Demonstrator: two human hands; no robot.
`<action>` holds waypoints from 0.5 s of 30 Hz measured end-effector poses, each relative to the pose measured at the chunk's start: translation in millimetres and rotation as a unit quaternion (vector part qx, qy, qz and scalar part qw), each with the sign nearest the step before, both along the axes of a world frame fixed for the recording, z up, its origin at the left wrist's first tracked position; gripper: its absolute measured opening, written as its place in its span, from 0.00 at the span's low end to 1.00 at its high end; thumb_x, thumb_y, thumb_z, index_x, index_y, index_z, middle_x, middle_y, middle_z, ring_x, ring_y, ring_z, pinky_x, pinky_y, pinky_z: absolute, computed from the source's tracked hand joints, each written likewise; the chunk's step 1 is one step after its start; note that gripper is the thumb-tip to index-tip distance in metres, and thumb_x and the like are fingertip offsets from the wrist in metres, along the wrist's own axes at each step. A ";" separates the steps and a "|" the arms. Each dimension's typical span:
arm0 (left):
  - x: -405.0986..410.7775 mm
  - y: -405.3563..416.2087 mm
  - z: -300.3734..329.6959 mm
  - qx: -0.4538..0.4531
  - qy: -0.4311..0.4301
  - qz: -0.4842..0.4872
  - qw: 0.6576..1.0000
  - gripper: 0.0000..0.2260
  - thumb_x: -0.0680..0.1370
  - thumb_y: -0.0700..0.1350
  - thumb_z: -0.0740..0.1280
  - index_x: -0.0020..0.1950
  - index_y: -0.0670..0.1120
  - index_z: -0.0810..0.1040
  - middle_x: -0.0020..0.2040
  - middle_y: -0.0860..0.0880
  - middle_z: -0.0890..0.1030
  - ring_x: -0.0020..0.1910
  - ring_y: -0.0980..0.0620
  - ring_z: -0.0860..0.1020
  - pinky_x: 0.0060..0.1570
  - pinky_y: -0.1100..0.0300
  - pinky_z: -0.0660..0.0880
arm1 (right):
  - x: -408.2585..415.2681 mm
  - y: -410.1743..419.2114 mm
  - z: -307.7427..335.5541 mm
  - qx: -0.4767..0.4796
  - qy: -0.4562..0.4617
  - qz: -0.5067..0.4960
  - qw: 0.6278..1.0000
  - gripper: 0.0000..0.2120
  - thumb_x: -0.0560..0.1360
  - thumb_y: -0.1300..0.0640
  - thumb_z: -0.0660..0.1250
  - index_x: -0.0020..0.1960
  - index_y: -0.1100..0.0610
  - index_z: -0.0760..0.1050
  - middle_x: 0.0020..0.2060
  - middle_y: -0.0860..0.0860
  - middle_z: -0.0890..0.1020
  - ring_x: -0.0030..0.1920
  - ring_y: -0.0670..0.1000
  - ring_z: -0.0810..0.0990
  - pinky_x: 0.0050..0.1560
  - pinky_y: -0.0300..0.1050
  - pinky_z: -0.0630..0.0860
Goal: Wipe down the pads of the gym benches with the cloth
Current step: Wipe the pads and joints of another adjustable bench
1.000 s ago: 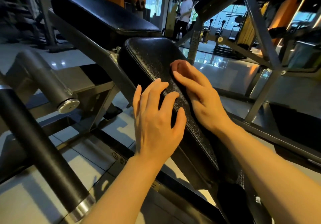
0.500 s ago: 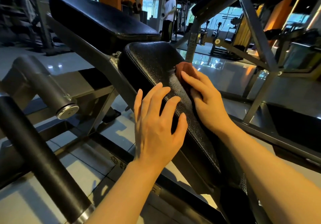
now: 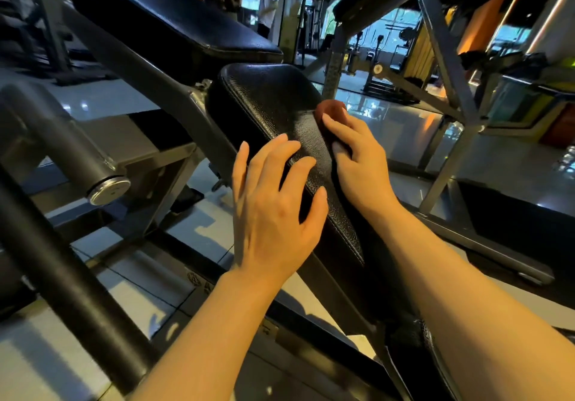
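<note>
The left hand (image 3: 273, 211) lies flat with fingers spread on the near part of the black seat pad (image 3: 273, 105) of the bench — gripping nothing. The right hand (image 3: 357, 158) presses the reddish-brown cloth (image 3: 331, 110) against the pad's right edge, fingers curled over it.

A reddish-brown cloth (image 3: 330, 109) is lying bunched against the right edge of the tilted, black, pebbled pad (image 3: 273, 105).

Dim interior, lit from the far windows (image 3: 389, 32) — warm cast throughout.
Glare is noted on the tiled floor (image 3: 199, 229); edges are bent by wide-angle distortion — background softly blurred.
</note>
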State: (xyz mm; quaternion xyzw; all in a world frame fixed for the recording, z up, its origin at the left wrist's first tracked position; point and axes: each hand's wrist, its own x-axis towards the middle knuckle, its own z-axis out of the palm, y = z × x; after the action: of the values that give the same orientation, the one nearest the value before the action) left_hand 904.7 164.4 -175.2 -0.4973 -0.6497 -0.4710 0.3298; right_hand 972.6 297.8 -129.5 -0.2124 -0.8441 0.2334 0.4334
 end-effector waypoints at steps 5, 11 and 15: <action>-7.2 1.2 9.9 0.032 -0.028 0.016 0.999 0.12 0.76 0.45 0.66 0.58 0.43 0.79 0.63 0.44 0.76 0.69 0.46 0.69 0.75 0.45 0.52 | 4.5 -29.1 -1.8 0.094 0.008 0.137 0.986 0.23 0.78 0.71 0.59 0.70 0.56 0.72 0.72 0.52 0.69 0.74 0.47 0.63 0.72 0.39 0.62; -7.0 5.6 17.4 0.025 -0.040 0.022 0.999 0.14 0.74 0.45 0.66 0.58 0.43 0.78 0.63 0.44 0.75 0.70 0.47 0.67 0.75 0.45 0.52 | -14.9 3.8 9.7 0.027 -0.001 0.020 0.999 0.21 0.79 0.68 0.58 0.68 0.53 0.73 0.72 0.52 0.68 0.72 0.48 0.65 0.72 0.36 0.60; -11.0 7.6 17.4 0.033 -0.040 0.025 0.998 0.15 0.73 0.45 0.67 0.59 0.42 0.78 0.64 0.44 0.75 0.70 0.47 0.67 0.75 0.45 0.51 | -13.1 -19.8 10.1 0.082 -0.002 0.110 0.991 0.21 0.79 0.66 0.59 0.71 0.55 0.71 0.72 0.49 0.68 0.74 0.46 0.63 0.72 0.37 0.60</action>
State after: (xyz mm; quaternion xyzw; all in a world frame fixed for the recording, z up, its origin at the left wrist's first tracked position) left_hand 893.7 172.1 -157.8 -0.4502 -0.6589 -0.5033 0.3316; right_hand 959.6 278.0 -119.4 -0.0827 -0.8795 0.2094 0.4192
